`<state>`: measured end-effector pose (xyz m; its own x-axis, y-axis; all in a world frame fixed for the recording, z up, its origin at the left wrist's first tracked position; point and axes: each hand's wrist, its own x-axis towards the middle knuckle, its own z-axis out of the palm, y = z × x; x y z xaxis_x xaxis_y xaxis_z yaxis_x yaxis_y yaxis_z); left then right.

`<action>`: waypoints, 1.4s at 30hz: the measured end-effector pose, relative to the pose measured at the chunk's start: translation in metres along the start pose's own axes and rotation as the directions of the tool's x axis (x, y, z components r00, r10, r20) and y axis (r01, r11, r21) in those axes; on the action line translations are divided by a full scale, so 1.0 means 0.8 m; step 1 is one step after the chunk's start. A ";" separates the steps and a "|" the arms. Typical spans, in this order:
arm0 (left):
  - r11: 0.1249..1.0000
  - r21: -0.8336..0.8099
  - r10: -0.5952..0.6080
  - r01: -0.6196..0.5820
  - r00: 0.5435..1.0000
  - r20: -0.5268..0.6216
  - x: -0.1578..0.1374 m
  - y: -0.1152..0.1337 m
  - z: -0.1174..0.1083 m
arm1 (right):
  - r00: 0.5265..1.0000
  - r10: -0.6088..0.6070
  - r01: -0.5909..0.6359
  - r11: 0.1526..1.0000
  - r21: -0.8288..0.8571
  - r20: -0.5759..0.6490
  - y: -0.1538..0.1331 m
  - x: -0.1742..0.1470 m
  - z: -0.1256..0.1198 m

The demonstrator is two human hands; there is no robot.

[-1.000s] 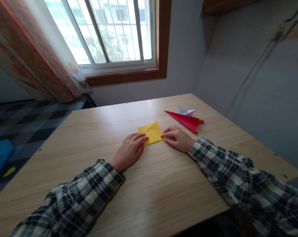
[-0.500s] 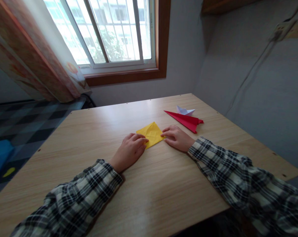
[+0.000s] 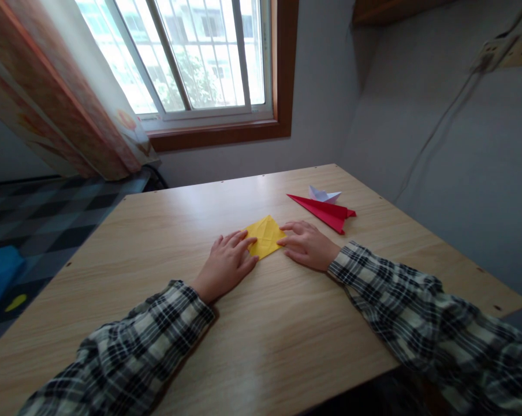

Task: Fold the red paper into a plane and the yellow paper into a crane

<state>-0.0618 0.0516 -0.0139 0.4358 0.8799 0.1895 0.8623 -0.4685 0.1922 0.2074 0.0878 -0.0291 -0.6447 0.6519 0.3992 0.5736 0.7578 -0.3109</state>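
We see yellow paper on worktop, middle of frame, between our left hand and right hand. Left fingers spread over its left side; right fingers spread, at right corner.

Yellow paper, plane, boat on table

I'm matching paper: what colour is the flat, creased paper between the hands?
Yellow: the flat, creased paper shows best in the head view.

I had bare tabletop nearside of the yellow paper and left of the left hand; beyond the right hand, the red paper plane and white boat blocked me.
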 end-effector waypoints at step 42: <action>0.997 0.068 -0.045 0.041 0.998 0.053 0.002 0.005 -0.003 | 0.983 0.181 -0.181 0.964 -0.194 -0.017 -0.032 0.005 -0.021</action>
<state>-0.0584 0.0510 -0.0108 0.4095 0.9030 0.1296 0.8952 -0.4252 0.1339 0.1992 0.0706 -0.0051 -0.5217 0.7778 0.3506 0.7676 0.6073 -0.2050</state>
